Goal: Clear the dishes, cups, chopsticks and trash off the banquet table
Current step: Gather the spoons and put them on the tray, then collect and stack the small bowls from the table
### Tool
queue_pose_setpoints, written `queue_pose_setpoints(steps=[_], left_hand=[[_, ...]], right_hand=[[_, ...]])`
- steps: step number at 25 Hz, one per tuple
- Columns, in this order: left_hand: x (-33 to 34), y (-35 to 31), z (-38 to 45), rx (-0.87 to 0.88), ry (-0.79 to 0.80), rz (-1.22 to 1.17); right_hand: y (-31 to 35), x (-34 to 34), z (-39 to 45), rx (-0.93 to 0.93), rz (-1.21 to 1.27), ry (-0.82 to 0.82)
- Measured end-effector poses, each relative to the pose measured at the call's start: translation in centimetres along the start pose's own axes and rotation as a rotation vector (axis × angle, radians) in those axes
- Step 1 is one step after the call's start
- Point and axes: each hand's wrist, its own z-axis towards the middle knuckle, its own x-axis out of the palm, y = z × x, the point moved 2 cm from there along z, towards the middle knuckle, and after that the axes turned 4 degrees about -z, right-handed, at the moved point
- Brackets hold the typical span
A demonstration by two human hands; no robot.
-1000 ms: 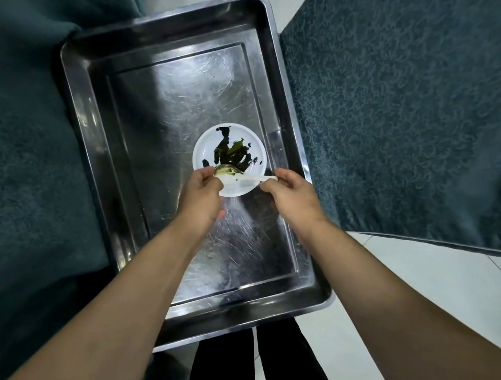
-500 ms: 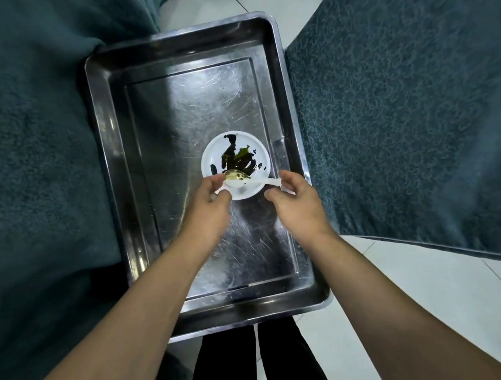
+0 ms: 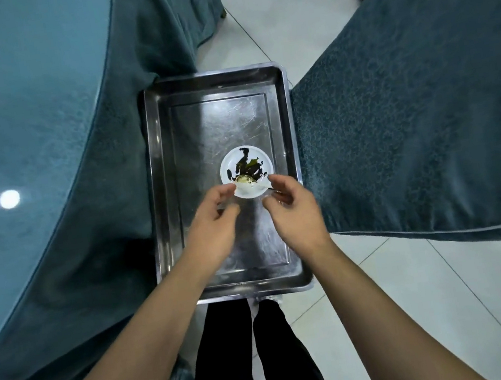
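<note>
A small white dish point(image 3: 266, 164) with dark green food scraps lies in the right half of a steel tray point(image 3: 158, 171). A white plastic spoon point(image 3: 251, 185) rests across the dish's near edge. My left hand point(image 3: 215, 221) hovers just short of the dish, fingers loosely curled, index tip close to the spoon's bowl, holding nothing. My right hand point(image 3: 292, 209) hovers beside it, fingers loosely curled, near the spoon's handle end. Neither hand grips the dish or spoon.
The banquet table point(image 3: 23, 132), covered in teal cloth, fills the left side. A chair in a teal cover point(image 3: 411, 120) stands right of the tray. White floor tiles point(image 3: 402, 281) show around it. My legs in black trousers point(image 3: 229, 362) are below the tray.
Both hands held the spoon and dish over the tray; now they have let go and drawn back a little. The dish and spoon lie in the tray. My view has risen.
</note>
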Motion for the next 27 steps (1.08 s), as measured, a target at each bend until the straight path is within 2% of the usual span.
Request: queue_pose_setpoints(steps=[15,27], left_hand=[[-6.1,-7.5,-14.9,0.246,-0.076,-0.032],[-10.9,-8.9,-22.1,0.301,-0.295,-0.177]], right_hand=[[10.6,-3.1,-12.3,-0.25,0.024,0.056],[17.7,-1.2,-18.1,-0.481,-0.029,0.209]])
